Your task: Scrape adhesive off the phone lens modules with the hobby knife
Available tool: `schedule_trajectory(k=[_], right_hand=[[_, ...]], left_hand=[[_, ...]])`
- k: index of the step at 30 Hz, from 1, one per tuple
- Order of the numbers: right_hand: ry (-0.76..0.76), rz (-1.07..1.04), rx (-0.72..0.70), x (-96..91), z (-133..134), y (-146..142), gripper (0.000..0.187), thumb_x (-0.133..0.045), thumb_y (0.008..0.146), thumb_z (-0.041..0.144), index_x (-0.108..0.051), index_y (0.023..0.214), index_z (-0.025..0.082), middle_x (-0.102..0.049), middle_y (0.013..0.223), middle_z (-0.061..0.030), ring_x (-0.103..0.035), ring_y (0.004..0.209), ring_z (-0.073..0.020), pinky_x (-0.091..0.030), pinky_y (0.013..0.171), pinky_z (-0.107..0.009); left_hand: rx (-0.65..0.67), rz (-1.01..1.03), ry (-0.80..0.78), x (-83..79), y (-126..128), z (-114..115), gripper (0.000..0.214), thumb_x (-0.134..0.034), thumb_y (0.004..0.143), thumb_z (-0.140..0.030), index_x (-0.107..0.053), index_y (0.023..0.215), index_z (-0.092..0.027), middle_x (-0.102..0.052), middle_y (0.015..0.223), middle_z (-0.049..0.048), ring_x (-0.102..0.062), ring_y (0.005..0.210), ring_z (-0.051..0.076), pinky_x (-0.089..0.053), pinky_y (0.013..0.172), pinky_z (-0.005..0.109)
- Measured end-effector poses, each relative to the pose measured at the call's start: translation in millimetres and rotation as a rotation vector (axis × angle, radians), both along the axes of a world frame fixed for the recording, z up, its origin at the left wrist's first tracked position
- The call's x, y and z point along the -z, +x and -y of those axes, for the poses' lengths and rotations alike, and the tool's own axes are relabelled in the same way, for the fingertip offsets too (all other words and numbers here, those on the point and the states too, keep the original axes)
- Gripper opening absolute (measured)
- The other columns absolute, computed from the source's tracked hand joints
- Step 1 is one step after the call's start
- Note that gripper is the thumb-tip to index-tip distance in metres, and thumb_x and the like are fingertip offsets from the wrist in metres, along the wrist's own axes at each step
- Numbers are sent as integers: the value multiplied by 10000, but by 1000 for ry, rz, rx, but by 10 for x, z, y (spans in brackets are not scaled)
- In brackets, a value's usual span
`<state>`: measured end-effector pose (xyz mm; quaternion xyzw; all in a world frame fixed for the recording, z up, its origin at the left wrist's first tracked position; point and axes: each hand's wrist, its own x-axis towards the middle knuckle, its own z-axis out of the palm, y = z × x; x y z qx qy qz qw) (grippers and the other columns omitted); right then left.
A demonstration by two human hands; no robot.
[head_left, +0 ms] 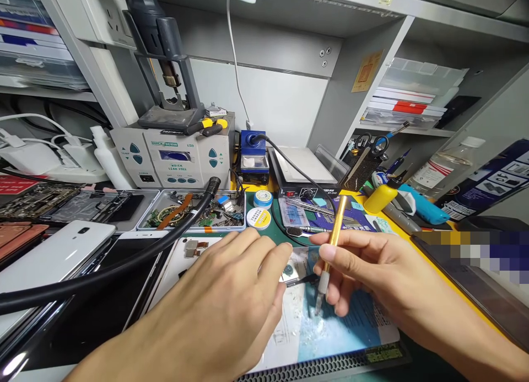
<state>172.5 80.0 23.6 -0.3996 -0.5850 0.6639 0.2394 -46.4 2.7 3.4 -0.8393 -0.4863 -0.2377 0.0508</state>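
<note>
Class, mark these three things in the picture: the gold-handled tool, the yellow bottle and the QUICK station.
Gold-handled tool [338, 222]: head view, on its gold barrel.
Yellow bottle [380, 199]: head view, on its body.
QUICK station [176, 166]: head view, on its front panel.

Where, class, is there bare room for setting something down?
Bare-looking patches: the printed sheet, between the right hand and honeycomb edge; the white plate beside the blue station, though a cable crosses it. Crowded: the parts tray and phones at left.

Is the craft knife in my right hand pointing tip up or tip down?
Tip down: the craft knife slants, its silver end toward the printed sheet, its gold end uppermost.
</note>
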Motion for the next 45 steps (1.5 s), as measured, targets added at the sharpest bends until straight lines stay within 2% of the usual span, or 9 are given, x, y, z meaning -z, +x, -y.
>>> schedule_trajectory(k=[2, 6, 11, 16, 26, 37, 42, 45], right_hand=[[-30, 16, -27, -6, 21, 0, 282, -755, 930, 416, -709, 857, 147, -743, 662, -44, -677, 541, -119, -562, 547, -195], [-43, 23, -49, -4, 49, -23, 278, -765, 922, 415, -719, 907, 141, -740, 661, -36, -673, 538, -107, -562, 550, -174], [-61, 37, -41, -9, 52, -49, 297, -780, 907, 427, -715, 947, 140, -729, 641, -17, -664, 518, -91, -539, 523, -145], [-75, 49, -55, -16, 61, -48, 300, -782, 900, 432, -691, 894, 146, -727, 631, -12, -654, 507, -86, -530, 518, -143], [-45, 44, -57, 9, 30, -43, 281, -751, 930, 404, -676, 831, 151, -748, 666, -36, -677, 539, -110, -540, 542, -167], [-57, 51, -82, -4, 45, -39, 301, -742, 936, 436, -682, 861, 150, -729, 658, -14, -661, 528, -91, -537, 540, -160], [-43, 43, -58, 1, 34, -29, 282, -740, 939, 406, -687, 845, 146, -738, 663, -34, -668, 542, -111, -546, 553, -179], [-35, 34, -52, 5, 41, -32, 273, -751, 930, 397, -685, 837, 149, -734, 658, -29, -660, 540, -109, -542, 548, -176]], left_hand=[[0, 2, -5, -5, 4, -4, 89, -484, 998, -182, -542, 1063, -193, -629, 983, 48, -621, 976, 252, -553, 830, 461], [-7, -10, 35, -6, 2, -20, 85, -498, 990, -196, -567, 1039, -187, -630, 953, 44, -629, 934, 252, -562, 767, 459], [-10, -24, 42, -2, -7, -15, 259, -507, 985, -202, -604, 1225, -182, -650, 976, 46, -645, 932, 259, -574, 717, 464], [-12, -20, 61, -9, 11, -17, 303, -499, 993, -208, -602, 1276, -183, -678, 991, 49, -658, 957, 267, -578, 728, 470], [-18, -25, 65, 14, -7, -9, 285, -506, 992, -219, -601, 1259, -191, -672, 1023, 52, -651, 973, 263, -574, 741, 461], [-10, -24, 56, -10, 0, -14, 288, -505, 991, -211, -595, 1263, -186, -660, 995, 54, -652, 940, 267, -587, 717, 483], [-11, -27, 58, 9, -17, -3, 198, -502, 990, -205, -603, 1159, -178, -659, 987, 57, -648, 935, 259, -579, 740, 466], [-11, -27, 51, 24, -19, -3, 244, -502, 993, -209, -587, 1220, -182, -660, 1008, 56, -641, 957, 258, -574, 771, 470]])
